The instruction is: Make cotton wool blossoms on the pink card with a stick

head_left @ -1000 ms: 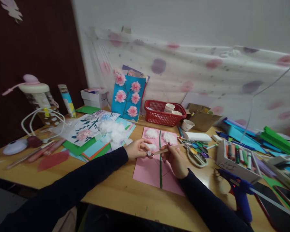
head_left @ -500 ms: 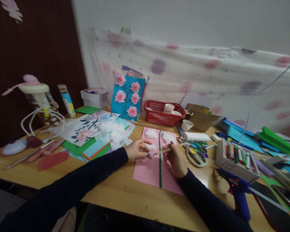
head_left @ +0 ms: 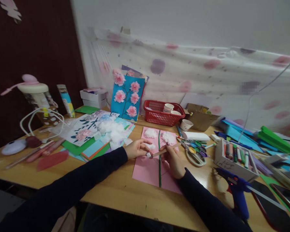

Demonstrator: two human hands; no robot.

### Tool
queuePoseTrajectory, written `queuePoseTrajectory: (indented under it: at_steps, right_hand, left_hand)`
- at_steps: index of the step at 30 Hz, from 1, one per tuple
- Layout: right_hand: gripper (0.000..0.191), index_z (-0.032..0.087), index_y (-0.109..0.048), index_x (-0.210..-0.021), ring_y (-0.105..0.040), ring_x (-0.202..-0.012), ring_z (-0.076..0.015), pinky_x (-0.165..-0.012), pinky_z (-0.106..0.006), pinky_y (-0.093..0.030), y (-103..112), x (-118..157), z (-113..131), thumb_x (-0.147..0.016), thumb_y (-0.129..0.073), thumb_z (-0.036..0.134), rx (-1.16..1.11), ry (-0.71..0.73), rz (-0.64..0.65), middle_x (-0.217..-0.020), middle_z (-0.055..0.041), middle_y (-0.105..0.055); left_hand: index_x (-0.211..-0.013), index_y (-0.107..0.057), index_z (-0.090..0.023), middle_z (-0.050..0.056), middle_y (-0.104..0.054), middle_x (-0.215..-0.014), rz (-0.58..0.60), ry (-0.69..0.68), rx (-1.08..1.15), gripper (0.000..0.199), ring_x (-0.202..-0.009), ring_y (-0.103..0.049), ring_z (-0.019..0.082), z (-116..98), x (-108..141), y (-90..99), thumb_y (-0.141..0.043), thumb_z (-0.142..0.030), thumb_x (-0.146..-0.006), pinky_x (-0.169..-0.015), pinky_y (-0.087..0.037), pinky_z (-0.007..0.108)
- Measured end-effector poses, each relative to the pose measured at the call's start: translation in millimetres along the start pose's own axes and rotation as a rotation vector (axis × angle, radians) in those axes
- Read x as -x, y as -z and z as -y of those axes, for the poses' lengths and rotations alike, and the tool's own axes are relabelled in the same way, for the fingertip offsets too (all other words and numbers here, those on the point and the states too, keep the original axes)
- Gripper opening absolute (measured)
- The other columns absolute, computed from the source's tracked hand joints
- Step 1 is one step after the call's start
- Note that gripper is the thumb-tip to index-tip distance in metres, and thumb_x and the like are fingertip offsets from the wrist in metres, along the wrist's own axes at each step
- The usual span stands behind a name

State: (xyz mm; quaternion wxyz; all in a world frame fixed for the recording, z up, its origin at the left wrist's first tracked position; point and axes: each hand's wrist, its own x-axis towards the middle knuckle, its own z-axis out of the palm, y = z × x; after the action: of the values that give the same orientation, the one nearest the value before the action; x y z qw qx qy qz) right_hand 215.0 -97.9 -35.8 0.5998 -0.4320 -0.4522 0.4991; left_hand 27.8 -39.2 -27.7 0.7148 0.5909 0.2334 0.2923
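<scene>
A pink card (head_left: 145,172) lies on the table, with a green stem strip (head_left: 159,170) running down its middle and white cotton tufts (head_left: 150,133) on its upper part. Over the card's left side, my left hand (head_left: 137,149) is closed in a pinch, a small white piece (head_left: 148,155) at its fingertips; what it is I cannot make out. My right hand (head_left: 175,161) grips a flat wooden craft stick (head_left: 163,151) slantwise across the stem. The stick's lower end meets my left fingertips. Another cotton tuft (head_left: 150,146) shows partly behind my left fingers.
Loose cotton (head_left: 114,132) covers coloured papers on the left. A blue card with pink flowers (head_left: 128,96) leans behind, beside a red basket (head_left: 164,116) with paper cups. Scissors (head_left: 194,158), a marker box (head_left: 235,161) and a blue glue gun (head_left: 236,190) lie on the right.
The craft stick has shifted slightly lower and left in my right hand's grip, its end now at my left fingertips. The white piece there shows more clearly. The view has shifted slightly.
</scene>
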Motion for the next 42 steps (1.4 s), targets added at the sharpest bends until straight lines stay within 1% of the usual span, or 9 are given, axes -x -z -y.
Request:
queuePoseTrajectory:
  at_steps: [3, 6, 12, 17, 25, 28, 33, 39, 42]
  right_hand:
    - [0.039, 0.015, -0.062, -0.069, -0.044, -0.04, -0.0097, -0.04, -0.022, -0.033, -0.3, -0.4, -0.4, -0.077, -0.057, 0.052, 0.005, 0.003, -0.018, -0.044, 0.0015, -0.05]
    - [0.04, 0.015, -0.062, -0.071, -0.045, -0.041, -0.009, -0.04, -0.021, -0.034, -1.1, -0.7, 0.4, -0.076, -0.058, 0.054, 0.021, 0.003, -0.026, -0.048, 0.0014, -0.052]
    - [0.039, 0.015, -0.061, -0.077, -0.044, -0.044, -0.0084, -0.041, -0.021, -0.035, -0.4, -4.7, 4.2, -0.077, -0.057, 0.054, 0.068, 0.075, -0.039, -0.056, 0.0007, -0.055]
    - [0.037, 0.015, -0.061, -0.08, -0.047, -0.049, -0.0094, -0.046, -0.023, -0.038, 3.0, -7.4, 3.4, -0.079, -0.057, 0.051, 0.307, 0.165, 0.039, -0.063, -0.0009, -0.057]
    - [0.037, 0.015, -0.06, -0.087, -0.053, -0.059, -0.0131, -0.057, -0.027, -0.044, 4.0, -7.3, -2.6, -0.087, -0.045, 0.049, 0.536, 0.228, 0.149, -0.074, -0.0045, -0.061]
    - [0.038, 0.016, -0.061, -0.089, -0.054, -0.06, -0.0136, -0.058, -0.027, -0.045, 3.3, -8.0, -4.2, -0.087, -0.045, 0.05, 0.554, 0.25, 0.146, -0.076, -0.005, -0.062]
    - [0.041, 0.016, -0.06, -0.089, -0.053, -0.055, -0.0123, -0.052, -0.026, -0.043, 2.0, -8.8, -8.3, -0.085, -0.045, 0.053, 0.525, 0.216, 0.125, -0.073, -0.0043, -0.062]
    - [0.042, 0.015, -0.06, -0.088, -0.051, -0.052, -0.0116, -0.049, -0.025, -0.043, -0.6, -7.3, -6.2, -0.085, -0.045, 0.054, 0.515, 0.199, 0.102, -0.071, -0.0042, -0.061]
    - [0.043, 0.014, -0.06, -0.086, -0.051, -0.052, -0.0118, -0.05, -0.025, -0.042, -1.3, -5.4, -4.1, -0.086, -0.043, 0.053, 0.498, 0.212, 0.047, -0.069, -0.0039, -0.06]
  left_hand:
    - [-0.103, -0.05, -0.011, 0.008, -0.069, -0.08, -0.027, 0.013, 0.03, 0.049, -0.073, -0.065, 0.016, -2.9, 1.4, -2.5, -0.075, -0.02, -0.062, -0.069, -0.044, 0.027]
    - [-0.104, -0.05, -0.012, 0.007, -0.068, -0.081, -0.065, -0.005, -0.006, 0.054, -0.071, -0.066, 0.015, -2.0, 0.7, -1.6, -0.079, -0.02, -0.058, -0.069, -0.045, 0.027]
    - [-0.099, -0.052, -0.012, 0.001, -0.065, -0.073, -0.307, -0.076, -0.066, 0.053, -0.066, -0.064, 0.013, 0.0, -6.7, 13.4, -0.08, -0.016, -0.054, -0.069, -0.047, 0.027]
    - [-0.1, -0.049, -0.013, 0.004, -0.069, -0.076, -0.44, -0.11, -0.139, 0.057, -0.067, -0.065, 0.015, -1.2, -10.0, 24.3, -0.08, -0.017, -0.053, -0.069, -0.048, 0.029]
    - [-0.109, -0.043, -0.014, 0.006, -0.071, -0.079, -0.325, -0.134, -0.356, 0.05, -0.071, -0.065, 0.015, -0.2, -7.6, 15.0, -0.067, -0.012, -0.065, -0.07, -0.049, 0.028]
    - [-0.112, -0.042, -0.014, 0.006, -0.07, -0.083, -0.308, -0.137, -0.484, 0.05, -0.069, -0.064, 0.013, -0.7, -7.0, 12.6, -0.062, -0.008, -0.067, -0.069, -0.05, 0.028]
    - [-0.116, -0.043, -0.015, 0.002, -0.066, -0.08, -0.278, -0.223, -0.679, 0.055, -0.07, -0.064, 0.012, 2.3, -9.1, 13.8, -0.06, -0.004, -0.066, -0.069, -0.05, 0.026]
    - [-0.119, -0.041, -0.015, 0.001, -0.066, -0.077, -0.239, -0.283, -0.767, 0.057, -0.07, -0.064, 0.012, 5.5, -12.9, 14.7, -0.057, -0.002, -0.066, -0.069, -0.051, 0.026]
    - [-0.12, -0.04, -0.014, 0.001, -0.066, -0.078, -0.223, -0.287, -0.812, 0.057, -0.069, -0.064, 0.012, 4.7, -13.7, 13.6, -0.056, -0.002, -0.067, -0.068, -0.052, 0.026]
